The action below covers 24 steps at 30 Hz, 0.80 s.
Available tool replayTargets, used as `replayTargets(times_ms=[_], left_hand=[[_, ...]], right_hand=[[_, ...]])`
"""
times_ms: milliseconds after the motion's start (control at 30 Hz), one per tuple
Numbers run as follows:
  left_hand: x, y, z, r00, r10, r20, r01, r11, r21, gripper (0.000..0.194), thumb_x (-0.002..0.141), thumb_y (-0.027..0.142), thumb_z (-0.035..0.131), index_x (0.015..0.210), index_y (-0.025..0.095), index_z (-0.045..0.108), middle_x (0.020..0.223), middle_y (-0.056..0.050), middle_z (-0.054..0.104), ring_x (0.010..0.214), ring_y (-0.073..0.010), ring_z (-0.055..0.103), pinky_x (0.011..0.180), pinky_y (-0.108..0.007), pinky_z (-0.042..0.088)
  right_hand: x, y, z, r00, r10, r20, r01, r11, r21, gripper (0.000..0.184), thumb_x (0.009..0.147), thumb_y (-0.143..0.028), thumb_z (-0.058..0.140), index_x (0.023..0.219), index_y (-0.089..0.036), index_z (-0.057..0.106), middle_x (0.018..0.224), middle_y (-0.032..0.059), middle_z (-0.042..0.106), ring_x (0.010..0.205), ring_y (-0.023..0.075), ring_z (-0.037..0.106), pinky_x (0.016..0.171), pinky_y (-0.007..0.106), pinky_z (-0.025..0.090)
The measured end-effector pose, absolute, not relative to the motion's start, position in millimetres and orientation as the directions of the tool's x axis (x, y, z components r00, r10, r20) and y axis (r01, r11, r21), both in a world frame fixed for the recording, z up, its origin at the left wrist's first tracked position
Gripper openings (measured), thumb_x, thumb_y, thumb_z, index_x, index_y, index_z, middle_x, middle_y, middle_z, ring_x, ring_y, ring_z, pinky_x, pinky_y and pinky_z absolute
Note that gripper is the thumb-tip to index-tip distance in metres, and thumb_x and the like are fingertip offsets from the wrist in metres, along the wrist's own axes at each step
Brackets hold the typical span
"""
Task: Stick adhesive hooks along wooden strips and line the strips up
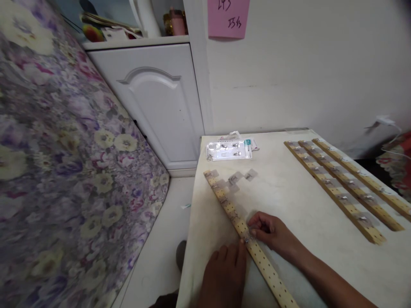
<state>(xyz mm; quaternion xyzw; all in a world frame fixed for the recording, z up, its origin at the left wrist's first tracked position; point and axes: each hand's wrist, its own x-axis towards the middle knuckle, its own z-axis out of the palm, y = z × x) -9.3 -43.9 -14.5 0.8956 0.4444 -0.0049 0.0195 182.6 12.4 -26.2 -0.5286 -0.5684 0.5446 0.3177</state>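
Observation:
A pale wooden strip (267,266) with rows of small holes runs diagonally across the table, with several clear adhesive hooks (224,199) along its far half. My right hand (272,233) is closed in a pinch at the strip's right edge, on the clear pad of an adhesive hook (246,238). From the near side, my left hand (224,271) lies on the table with fingers side by side, its index fingertip touching the strip beside that same hook. Right of the strip's far end lie a few loose adhesive hooks (236,178).
Three similar hook-covered strips (334,187) lie on the right of the white table (289,256). A clear blister pack (228,151) with hooks sits at the back left. A white cabinet (154,107) and floral fabric (73,162) stand at left; a pink note (228,19) hangs on the wall.

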Motion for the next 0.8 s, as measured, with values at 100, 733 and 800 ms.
replayTargets(times_ms=[100,733,800], left_hand=[[-8,-43,-11,0.609,0.792,-0.056,0.794,-0.607,0.045,0.051,0.079,0.003,0.041,0.13,0.006,0.041,0.099,-0.013,0.065,0.083,-0.0251,0.061,0.066,-0.039,0.053],[-17,-41,-17,0.626,0.776,0.071,0.777,-0.629,0.018,0.056,0.074,-0.004,0.04,0.128,0.012,0.042,0.1,-0.009,0.065,0.088,-0.0207,0.06,0.074,-0.035,0.053],[-18,-41,-17,0.632,0.771,0.079,0.771,-0.636,0.045,0.055,0.074,-0.005,0.042,0.126,0.012,0.044,0.103,-0.01,0.065,0.09,-0.0208,0.06,0.077,-0.035,0.053]], right_hand=[[182,13,-25,-0.241,0.946,-0.215,0.244,-0.155,-0.957,0.008,0.073,-0.024,0.062,0.077,-0.019,0.058,0.065,-0.0034,0.052,0.06,0.0112,0.048,0.056,0.022,0.036],[185,1,-29,-0.074,0.994,-0.086,0.246,-0.066,-0.967,0.029,0.079,-0.039,0.058,0.102,-0.022,0.058,0.078,-0.0009,0.056,0.063,0.0131,0.051,0.056,0.024,0.04],[190,-6,-27,-0.03,0.998,-0.057,0.295,-0.046,-0.954,0.027,0.08,-0.042,0.057,0.097,-0.021,0.059,0.074,-0.0008,0.055,0.067,0.0151,0.051,0.06,0.026,0.041]])
